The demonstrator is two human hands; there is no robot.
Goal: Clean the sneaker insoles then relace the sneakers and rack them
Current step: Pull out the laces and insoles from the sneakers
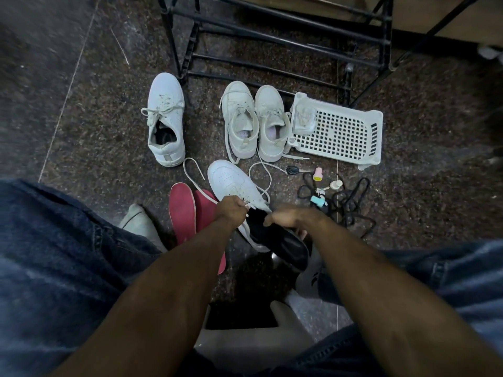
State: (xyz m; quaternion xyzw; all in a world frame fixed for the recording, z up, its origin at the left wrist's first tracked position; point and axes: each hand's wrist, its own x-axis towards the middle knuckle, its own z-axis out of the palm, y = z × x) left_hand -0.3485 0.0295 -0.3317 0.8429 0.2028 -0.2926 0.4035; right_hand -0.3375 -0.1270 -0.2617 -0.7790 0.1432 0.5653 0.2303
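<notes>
On the floor (pixel 81 137), a lone white sneaker (pixel 166 121) lies at left; two red insoles (pixel 183 213) lie nearer the person. The left hand (pixel 231 210) pinches a lace (pixel 194 183) of the held sneaker (pixel 239 183). The right hand (pixel 288 217), fingers curled, grips its black insole (pixel 283 243). The insole looks light and bendy, best held at the heel edge. A basket (pixel 343 131) sits at right.

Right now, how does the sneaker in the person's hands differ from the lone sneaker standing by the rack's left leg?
The held sneaker is tilted, gripped by the left hand with the right hand at its opening; the lone sneaker stands flat and untouched. The held sneaker's lace trails loose across the floor; the lone sneaker's lace sits threaded across its top. Both are white low-tops with toes pointing toward the rack.
</notes>
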